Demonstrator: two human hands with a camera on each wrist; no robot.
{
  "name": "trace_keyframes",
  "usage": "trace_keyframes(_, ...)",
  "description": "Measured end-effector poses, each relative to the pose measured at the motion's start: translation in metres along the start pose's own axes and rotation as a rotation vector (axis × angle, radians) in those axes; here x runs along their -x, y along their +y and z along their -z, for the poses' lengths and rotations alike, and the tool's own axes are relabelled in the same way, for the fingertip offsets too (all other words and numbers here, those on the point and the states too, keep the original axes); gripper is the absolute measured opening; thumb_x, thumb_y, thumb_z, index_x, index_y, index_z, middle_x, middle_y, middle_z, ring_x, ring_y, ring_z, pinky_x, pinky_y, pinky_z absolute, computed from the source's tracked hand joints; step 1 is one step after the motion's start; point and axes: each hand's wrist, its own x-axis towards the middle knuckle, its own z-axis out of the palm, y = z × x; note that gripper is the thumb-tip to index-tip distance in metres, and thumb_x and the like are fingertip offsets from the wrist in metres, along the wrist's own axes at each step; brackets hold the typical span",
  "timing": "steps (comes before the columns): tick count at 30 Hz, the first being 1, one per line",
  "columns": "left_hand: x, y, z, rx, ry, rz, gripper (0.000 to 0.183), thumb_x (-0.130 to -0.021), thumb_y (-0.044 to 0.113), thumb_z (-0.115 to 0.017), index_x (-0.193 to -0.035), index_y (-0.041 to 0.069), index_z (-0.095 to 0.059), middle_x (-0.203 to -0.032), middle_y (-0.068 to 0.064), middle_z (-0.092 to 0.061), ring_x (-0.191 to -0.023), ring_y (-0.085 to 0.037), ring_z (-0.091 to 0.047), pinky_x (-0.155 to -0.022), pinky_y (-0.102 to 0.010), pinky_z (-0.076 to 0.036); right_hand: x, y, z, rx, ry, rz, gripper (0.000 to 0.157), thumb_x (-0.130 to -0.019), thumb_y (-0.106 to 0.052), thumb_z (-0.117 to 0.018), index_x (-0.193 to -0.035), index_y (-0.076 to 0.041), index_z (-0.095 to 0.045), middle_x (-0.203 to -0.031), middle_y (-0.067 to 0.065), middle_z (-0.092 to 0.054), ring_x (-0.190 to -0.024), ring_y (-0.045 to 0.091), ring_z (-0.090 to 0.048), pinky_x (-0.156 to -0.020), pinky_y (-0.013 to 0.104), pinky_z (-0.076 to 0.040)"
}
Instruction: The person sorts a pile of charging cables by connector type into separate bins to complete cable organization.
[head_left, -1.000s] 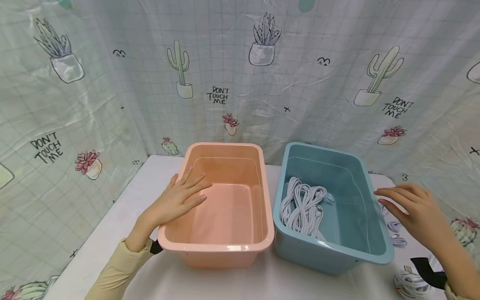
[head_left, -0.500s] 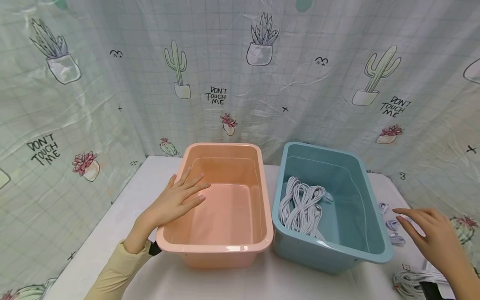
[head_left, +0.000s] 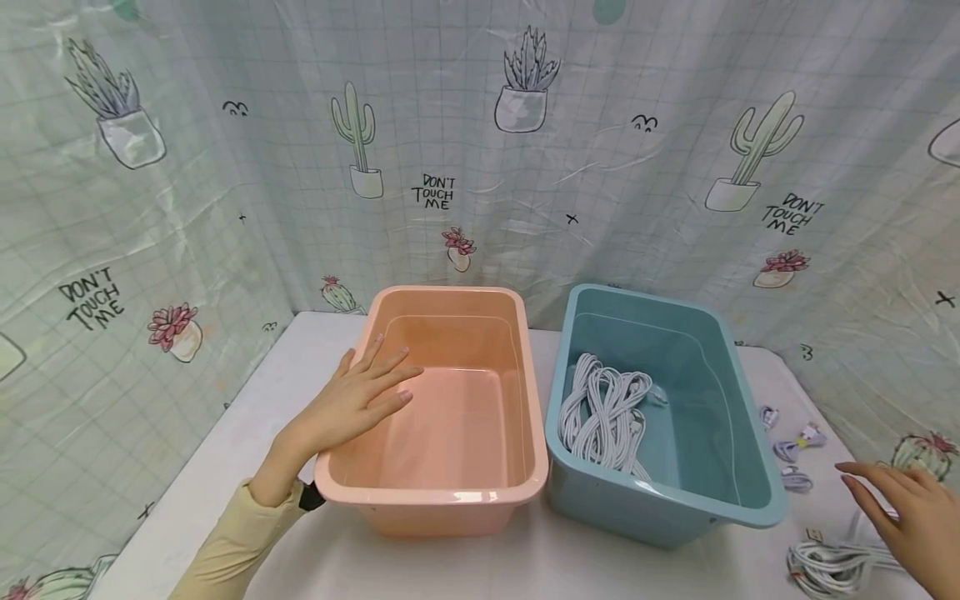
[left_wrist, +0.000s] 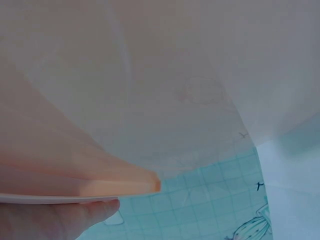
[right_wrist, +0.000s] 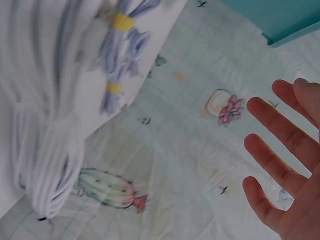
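Right hand (head_left: 911, 517) has swung away from the blue tub's (head_left: 622, 510) far rim, out to 4 o'clock at the view's edge; the left hand (head_left: 341, 408) looks unmoved at 8 o'clock. Right fingers are loosely curved and parted, with nothing in them, near a white cable bundle (head_left: 821, 571) lying at the hand's 8 o'clock on the white worktop (head_left: 465, 571). Left fingers are spread nearly straight, resting across the 9 o'clock rim of the peach tub (head_left: 442, 520), not clenched round it. Small lilac cables (head_left: 797, 479) with yellow bands (right_wrist: 123, 22) lie at the right hand's 10 o'clock, beside the blue tub, which holds coiled cords (head_left: 606, 417) on its 9 o'clock side. As a judgement, the white cable bundle could loosen or spill if the fingers caught only one or two strands, since its loops lie slack; its plug (head_left: 813, 536), sticking out at 12 o'clock, could snag a tub's rim if the bundle were lifted low. Heavy leaning by the left hand could tip or slide the peach tub. Readable writing is on the curtain (head_left: 637, 192): "DON'T TOUCH ME" at 9, 11 and nearly 3 o'clock. No brand or label can be read on the tubs or cables.
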Motion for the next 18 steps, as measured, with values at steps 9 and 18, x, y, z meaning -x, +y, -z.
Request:
trace_keyframes(9, 0.000, -0.002, -0.001, 0.001, 0.010, -0.008, 0.044, -0.091, 0.050, -0.037, -0.130, 0.031, -0.045, -0.145, 0.001, -0.030, -0.140, -0.026, 0.001, -0.106, -0.060, -0.001, 0.031, 0.040, -0.023, -0.197, 0.162, 0.029, 0.038, -0.090, -0.048, -0.041, -0.079, -0.024, -0.068, -0.094, -0.027, -0.064, -0.070, -0.017, -0.034, -0.062, 0.015, -0.024)
trace_keyframes(18, 0.000, 0.001, -0.003, 0.016, 0.004, -0.015, 0.045, -0.091, 0.050, -0.037, -0.131, 0.030, -0.045, -0.145, -0.001, -0.031, -0.140, -0.026, 0.002, -0.106, -0.059, 0.001, 0.046, 0.050, -0.022, -0.218, 0.143, 0.130, 0.024, -0.085, -0.062, -0.031, -0.086, -0.049, -0.051, -0.099, -0.049, -0.033, -0.059, -0.024, -0.034, -0.051, 0.012, -0.028)
